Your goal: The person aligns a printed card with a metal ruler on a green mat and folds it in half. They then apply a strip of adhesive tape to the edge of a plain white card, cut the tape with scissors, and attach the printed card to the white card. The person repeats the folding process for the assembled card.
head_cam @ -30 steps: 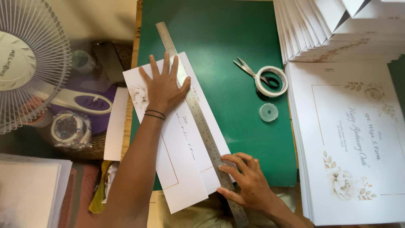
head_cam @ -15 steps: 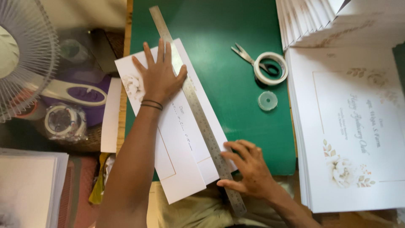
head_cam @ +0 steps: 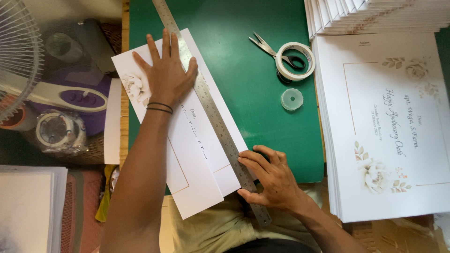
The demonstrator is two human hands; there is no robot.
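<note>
A white printed card (head_cam: 197, 154) with a flower corner lies slanted on the green cutting mat (head_cam: 243, 61). A long steel ruler (head_cam: 211, 110) runs diagonally across the card. My left hand (head_cam: 166, 75) presses flat, fingers spread, on the upper part of the card, touching the ruler's edge. My right hand (head_cam: 272, 180) rests with bent fingers against the ruler's lower end and the card's right edge. Whether it holds a small tool is hidden.
Scissors (head_cam: 267, 47), a tape roll (head_cam: 295, 61) and a small clear disc (head_cam: 292, 99) lie on the mat's right part. Stacks of printed cards (head_cam: 389, 126) fill the right side. A fan (head_cam: 18, 51) and purple base (head_cam: 79, 96) stand left.
The view has shifted slightly; both hands stay on the card and ruler. My right hand has slid a little along the ruler's lower end.
</note>
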